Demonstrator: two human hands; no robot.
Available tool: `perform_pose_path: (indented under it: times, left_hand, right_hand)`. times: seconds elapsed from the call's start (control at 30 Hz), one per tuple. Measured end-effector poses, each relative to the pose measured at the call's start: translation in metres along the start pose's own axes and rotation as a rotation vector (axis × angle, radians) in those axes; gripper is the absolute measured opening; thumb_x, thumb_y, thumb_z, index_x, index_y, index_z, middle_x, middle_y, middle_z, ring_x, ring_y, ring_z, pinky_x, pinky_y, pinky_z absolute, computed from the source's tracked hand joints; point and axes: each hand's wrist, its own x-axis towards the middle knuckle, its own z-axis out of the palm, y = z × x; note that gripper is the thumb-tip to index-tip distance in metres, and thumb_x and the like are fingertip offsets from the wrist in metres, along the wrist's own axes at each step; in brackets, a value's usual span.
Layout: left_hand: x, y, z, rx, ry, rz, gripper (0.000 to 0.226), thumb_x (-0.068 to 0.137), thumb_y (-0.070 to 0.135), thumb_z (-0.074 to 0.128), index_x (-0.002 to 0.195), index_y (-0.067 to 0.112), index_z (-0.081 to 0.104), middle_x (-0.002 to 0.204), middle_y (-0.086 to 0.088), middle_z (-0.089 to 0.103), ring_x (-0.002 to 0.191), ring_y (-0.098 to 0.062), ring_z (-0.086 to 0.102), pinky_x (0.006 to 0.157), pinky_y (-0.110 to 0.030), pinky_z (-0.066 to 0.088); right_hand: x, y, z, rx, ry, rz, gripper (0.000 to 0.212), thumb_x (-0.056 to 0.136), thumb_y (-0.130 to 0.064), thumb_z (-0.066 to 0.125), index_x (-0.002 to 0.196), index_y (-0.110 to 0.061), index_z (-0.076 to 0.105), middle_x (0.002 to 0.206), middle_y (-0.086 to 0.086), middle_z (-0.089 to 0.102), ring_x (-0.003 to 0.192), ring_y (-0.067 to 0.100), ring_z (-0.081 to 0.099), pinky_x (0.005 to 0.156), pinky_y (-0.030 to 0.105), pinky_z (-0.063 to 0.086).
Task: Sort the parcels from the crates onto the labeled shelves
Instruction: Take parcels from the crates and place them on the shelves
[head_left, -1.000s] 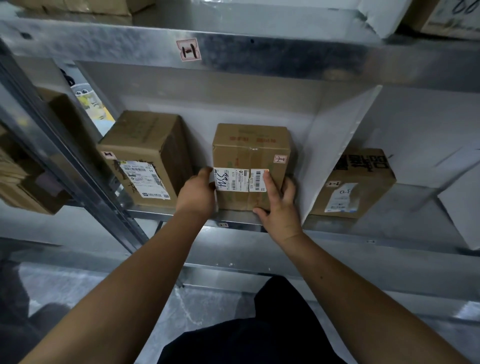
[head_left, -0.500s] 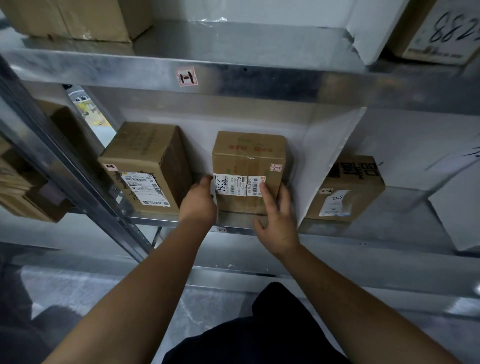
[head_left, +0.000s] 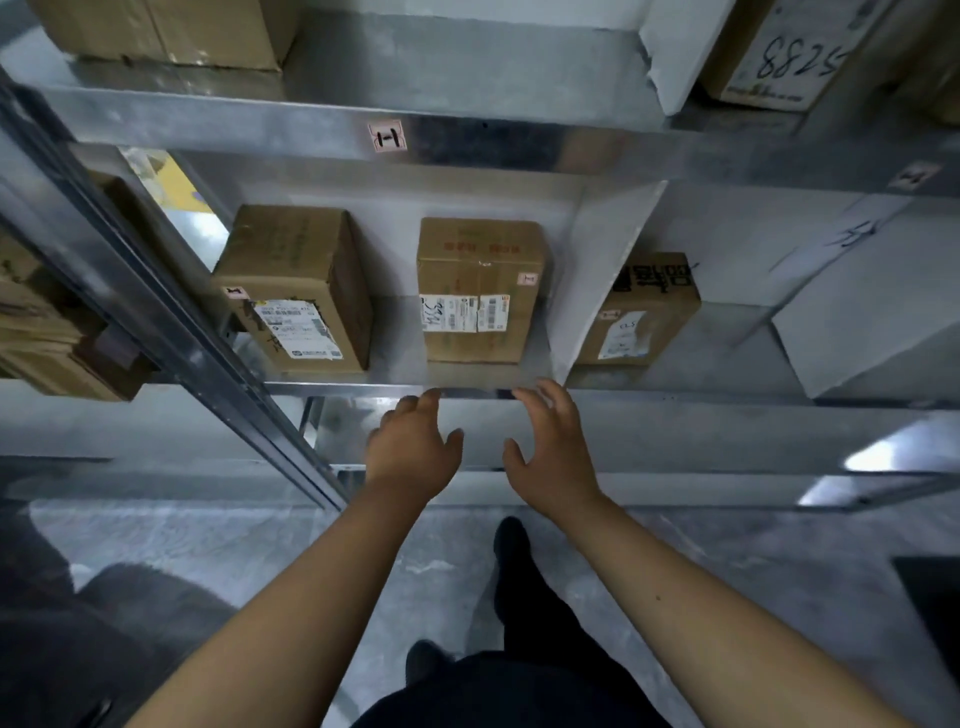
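The parcel (head_left: 480, 291) is sitting upright on the shelf (head_left: 675, 387) at frame centre, just above both loosely spread, empty hands, left hand (head_left: 413, 449) and right hand (head_left: 553, 452) hovering equally near.

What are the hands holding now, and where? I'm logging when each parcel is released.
Nothing. The left hand and right hand are open, below the shelf edge, clear of the middle parcel.

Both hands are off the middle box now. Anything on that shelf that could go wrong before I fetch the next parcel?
The middle box sits close to the shelf's front edge, so a bump from the left hand or right hand might tip it off. The white divider beside it leans, so it may shift against the box.
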Motion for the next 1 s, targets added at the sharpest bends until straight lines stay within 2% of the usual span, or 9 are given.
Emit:
perform_pose_path:
  times: [0.1,0.27,0.53,0.67,0.77,0.87,1.0]
  left_hand:
    - [-0.022,0.003,0.007,0.055,-0.012,0.054,0.072,0.091,0.054,0.061,0.156,0.029,0.04,0.151,-0.004,0.053,0.133,-0.032,0.052,0.106,-0.051,0.049]
    - [-0.052,0.021,0.016,0.082,0.031,0.145,0.075,0.09,0.053,0.063,0.156,0.031,0.036,0.148,-0.003,0.056,0.132,-0.031,0.054,0.107,-0.05,0.047]
    - [-0.087,0.083,0.051,0.111,-0.009,0.315,0.079,0.089,0.054,0.062,0.159,0.033,0.033,0.158,0.0,0.045,0.145,-0.026,0.041,0.119,-0.049,0.033]
    - [-0.108,0.144,0.08,0.143,-0.03,0.363,0.079,0.089,0.054,0.062,0.16,0.031,0.033,0.163,-0.004,0.041,0.149,-0.028,0.038,0.121,-0.051,0.034]
    - [-0.13,0.201,0.105,0.175,-0.072,0.386,0.08,0.09,0.056,0.06,0.161,0.033,0.03,0.165,-0.004,0.037,0.151,-0.029,0.035,0.122,-0.052,0.033]
    - [-0.151,0.26,0.133,0.184,-0.112,0.477,0.079,0.091,0.057,0.059,0.161,0.032,0.032,0.166,-0.003,0.036,0.152,-0.028,0.034,0.122,-0.052,0.031]
    - [-0.187,0.339,0.17,0.166,-0.125,0.614,0.075,0.09,0.054,0.061,0.158,0.029,0.038,0.161,-0.003,0.044,0.147,-0.028,0.041,0.119,-0.049,0.035]
  right_hand:
    - [-0.02,0.001,-0.007,-0.028,-0.01,0.054,0.063,0.089,-0.017,0.072,0.147,-0.016,0.05,0.157,0.005,0.034,0.147,0.024,0.031,0.121,0.039,0.033]
    - [-0.055,0.013,-0.027,-0.071,-0.017,0.176,0.066,0.089,-0.023,0.073,0.151,-0.021,0.049,0.159,0.004,0.038,0.148,0.023,0.03,0.123,0.044,0.032]
    - [-0.105,0.058,-0.083,-0.083,-0.031,0.377,0.074,0.094,-0.032,0.068,0.16,-0.032,0.033,0.171,-0.005,0.019,0.156,0.019,0.015,0.127,0.036,0.019]
    - [-0.141,0.094,-0.131,-0.085,-0.013,0.467,0.075,0.094,-0.035,0.067,0.161,-0.03,0.034,0.172,-0.003,0.015,0.157,0.02,0.013,0.127,0.04,0.022]
    - [-0.175,0.128,-0.175,-0.021,0.041,0.544,0.074,0.092,-0.031,0.068,0.159,-0.025,0.039,0.17,0.003,0.024,0.154,0.024,0.021,0.124,0.041,0.03]
    - [-0.213,0.165,-0.22,0.006,0.117,0.605,0.071,0.091,-0.026,0.071,0.156,-0.02,0.044,0.163,0.005,0.037,0.148,0.028,0.034,0.122,0.034,0.03]
    - [-0.265,0.211,-0.278,0.007,0.215,0.67,0.066,0.088,-0.024,0.074,0.15,-0.02,0.052,0.154,0.003,0.047,0.141,0.026,0.041,0.114,0.024,0.029]
